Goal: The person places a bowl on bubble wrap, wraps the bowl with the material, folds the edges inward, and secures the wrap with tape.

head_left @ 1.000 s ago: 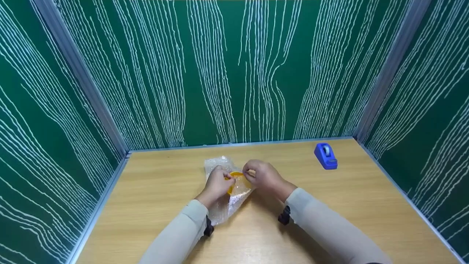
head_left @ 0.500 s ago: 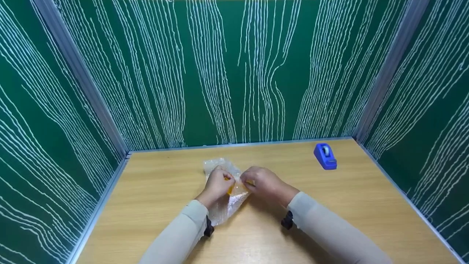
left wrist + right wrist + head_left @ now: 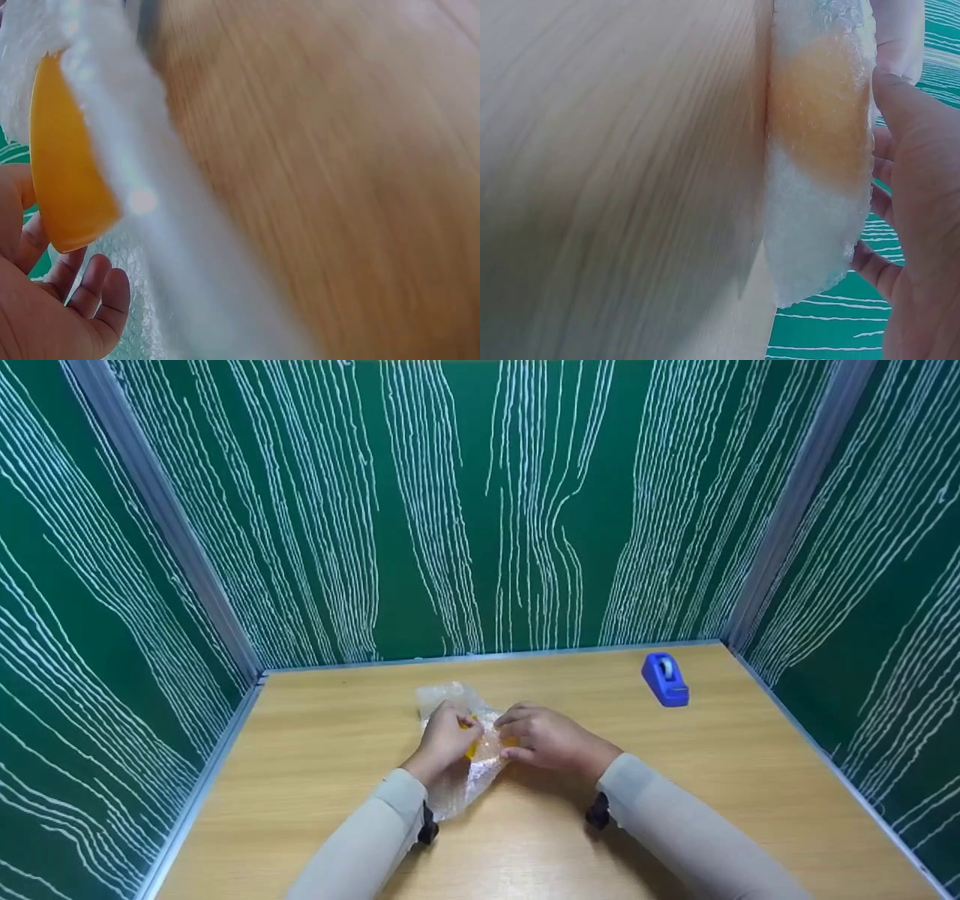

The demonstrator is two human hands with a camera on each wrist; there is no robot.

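Note:
A yellow-orange bowl (image 3: 67, 169) sits on a sheet of bubble wrap (image 3: 454, 799), partly covered by it. My left hand (image 3: 446, 735) holds the bowl's left side near the rim, thumb and forefinger brought together; its other fingers curl loosely in the left wrist view. My right hand (image 3: 551, 739) grips the wrapped right side, with thumb and fingers apart on the bubble wrap. The right wrist view shows the bowl's colour through the wrap, which lies over that side. Hands and plastic hide much of the rim.
A blue tape dispenser (image 3: 666, 681) stands at the back right of the wooden table (image 3: 315, 735). Green panels (image 3: 420, 510) with wavy white lines rise behind and at both sides, joined by grey posts.
My right hand has drawn the bubble wrap inward over the bowl's right rim, then shifted slightly toward me, its fingers spreading on the wrap. My left hand has stayed in place.

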